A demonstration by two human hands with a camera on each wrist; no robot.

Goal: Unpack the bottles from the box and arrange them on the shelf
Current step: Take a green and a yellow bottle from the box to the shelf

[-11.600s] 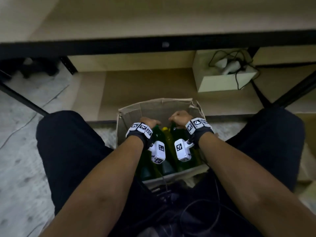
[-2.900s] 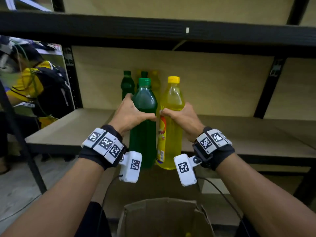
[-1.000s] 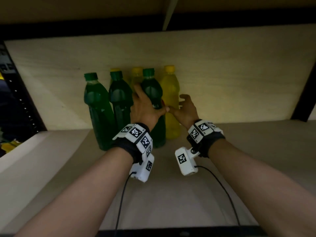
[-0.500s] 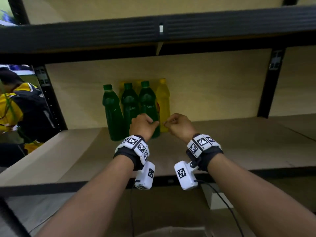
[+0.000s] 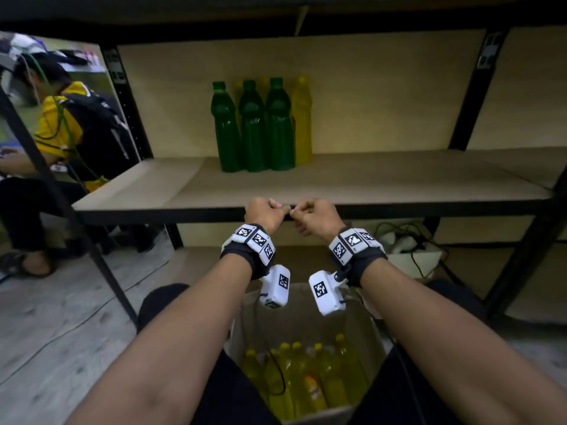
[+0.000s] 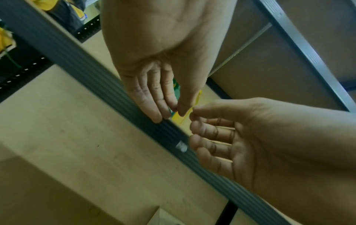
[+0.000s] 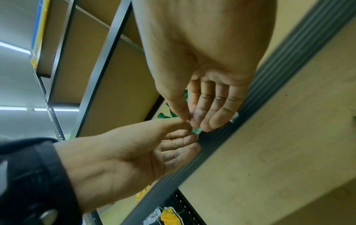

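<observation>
Three green bottles (image 5: pixel 251 127) stand in a row at the back of the shelf board (image 5: pixel 383 182), with a yellow bottle (image 5: pixel 302 118) at their right and more yellow caps behind them. My left hand (image 5: pixel 265 210) and right hand (image 5: pixel 314 214) hover side by side at the shelf's front edge, holding nothing. In the wrist views the left hand's fingers (image 6: pixel 154 97) and the right hand's fingers (image 7: pixel 210 103) are loosely bent, with the thumbs near the forefingers. Below my wrists, the cardboard box (image 5: pixel 302 320) holds several yellow bottles (image 5: pixel 310 375).
The black front rail (image 5: pixel 429 211) edges the shelf just beyond my hands. A slanted black upright (image 5: pixel 61 194) stands at the left. Beyond it sits a person in a yellow shirt (image 5: pixel 61 124). A white box with cables (image 5: pixel 411 256) rests on the lower shelf.
Both hands have let go of the green and yellow bottles and drawn back from them to the shelf's front edge. The view has tipped down, so the box now shows.
</observation>
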